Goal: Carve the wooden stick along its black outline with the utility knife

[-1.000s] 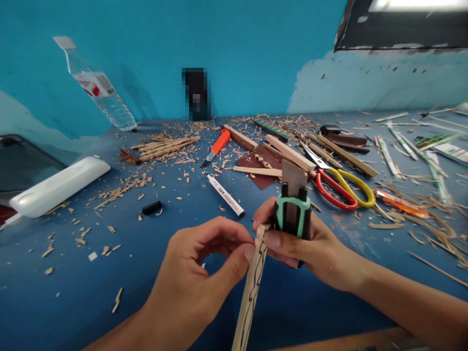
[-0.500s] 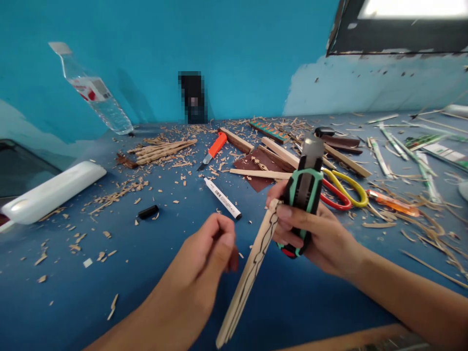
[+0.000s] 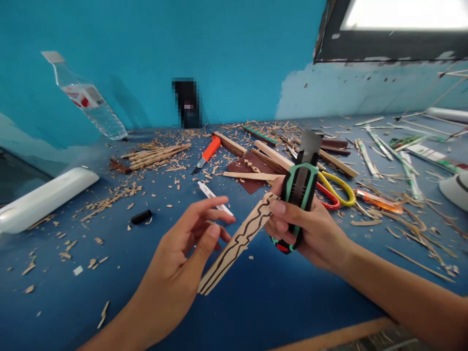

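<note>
My right hand [image 3: 310, 231] holds a green and black utility knife [image 3: 300, 195], its wide blade pointing up. Between the thumb and fingers of that same hand is one end of a flat wooden strip [image 3: 239, 241] marked with wavy black lines. The strip slants down to the left, its lower end beside my left hand [image 3: 193, 243]. My left hand has its fingers apart and nothing between them. Behind its fingertips lies a white marker [image 3: 215, 197], partly hidden. The black cap [image 3: 141, 217] rests to the left.
An orange knife [image 3: 207, 153], carved sticks [image 3: 157, 157], brown sandpaper [image 3: 252, 170] and yellow-red scissors [image 3: 340, 189] lie among wood shavings. A plastic bottle [image 3: 89, 102] leans at the back left. A white object [image 3: 47, 197] sits at the left. The table's wooden edge [image 3: 336, 336] shows in front.
The strip has turned, its marked face now more toward me and its lower end up and left. My left hand's fingers have spread. The camera view has shifted slightly.
</note>
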`<state>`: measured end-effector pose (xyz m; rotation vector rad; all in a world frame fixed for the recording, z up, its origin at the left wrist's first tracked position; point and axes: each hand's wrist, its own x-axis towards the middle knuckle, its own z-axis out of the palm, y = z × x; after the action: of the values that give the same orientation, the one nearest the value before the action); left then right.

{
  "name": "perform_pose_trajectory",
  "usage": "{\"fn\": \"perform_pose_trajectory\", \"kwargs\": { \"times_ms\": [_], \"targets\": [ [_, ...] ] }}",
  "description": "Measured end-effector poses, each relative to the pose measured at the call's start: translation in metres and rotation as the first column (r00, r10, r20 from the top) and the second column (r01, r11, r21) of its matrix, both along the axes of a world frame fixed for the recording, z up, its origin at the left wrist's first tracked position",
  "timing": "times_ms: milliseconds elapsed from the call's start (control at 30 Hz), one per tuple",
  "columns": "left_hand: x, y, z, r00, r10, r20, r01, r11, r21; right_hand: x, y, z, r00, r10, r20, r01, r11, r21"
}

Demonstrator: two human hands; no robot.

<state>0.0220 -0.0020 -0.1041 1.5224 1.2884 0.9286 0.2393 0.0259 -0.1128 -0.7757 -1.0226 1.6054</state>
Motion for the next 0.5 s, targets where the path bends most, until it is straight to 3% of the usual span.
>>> {"fn": "perform_pose_trajectory", "kwargs": {
  "times_ms": [100, 200, 500],
  "targets": [
    [0.0036, -0.0038, 0.0010, 0.987, -0.161, -0.009, 0.158, 0.979, -0.129, 0.0005, -0.0005, -0.0013, 0.999, 0.032, 0.001, -0.032, 0.999, 0.027],
    [0.0052, -0.0057, 0.0026, 0.969, -0.246, 0.024, 0.247, 0.956, -0.158, 0.0013, -0.0019, -0.0036, 0.997, 0.072, 0.013, -0.072, 0.997, 0.039],
    [0.0072, -0.0042, 0.0051, 0.938, -0.293, 0.187, 0.332, 0.913, -0.237, 0.0051, -0.0024, -0.0025, 0.988, 0.150, -0.027, -0.149, 0.988, 0.047]
  ]
}}
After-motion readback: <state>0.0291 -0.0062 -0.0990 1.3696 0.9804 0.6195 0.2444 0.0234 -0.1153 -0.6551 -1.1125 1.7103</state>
